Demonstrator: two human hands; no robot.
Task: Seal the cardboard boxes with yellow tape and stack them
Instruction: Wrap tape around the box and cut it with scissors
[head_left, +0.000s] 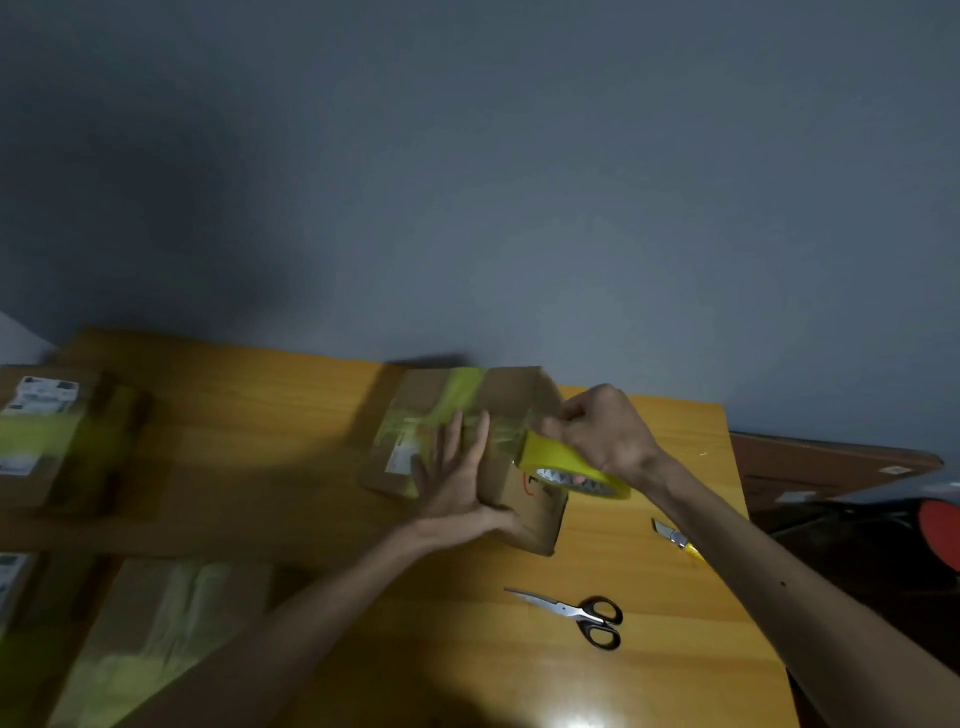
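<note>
**Sealing in progress.** Your left hand (457, 467) lies flat with straight fingers, pressing the centre box (509, 389) onto the desk (467, 649). Your right hand (602, 431) has its grip clamped on the yellow tape roll (566, 462) at that box's right edge. Yellow strips already cross the lid. Judged roughly midway, since nothing is stacked.

**Count:**
- four boxes: the centre box, a taped upper-left box (47, 441), a taped lower-left box (156, 623) and an edge box (10, 582) seen as a sliver
- one roll
- one pair of scissors (576, 613)
- one utility knife (678, 538)
</note>
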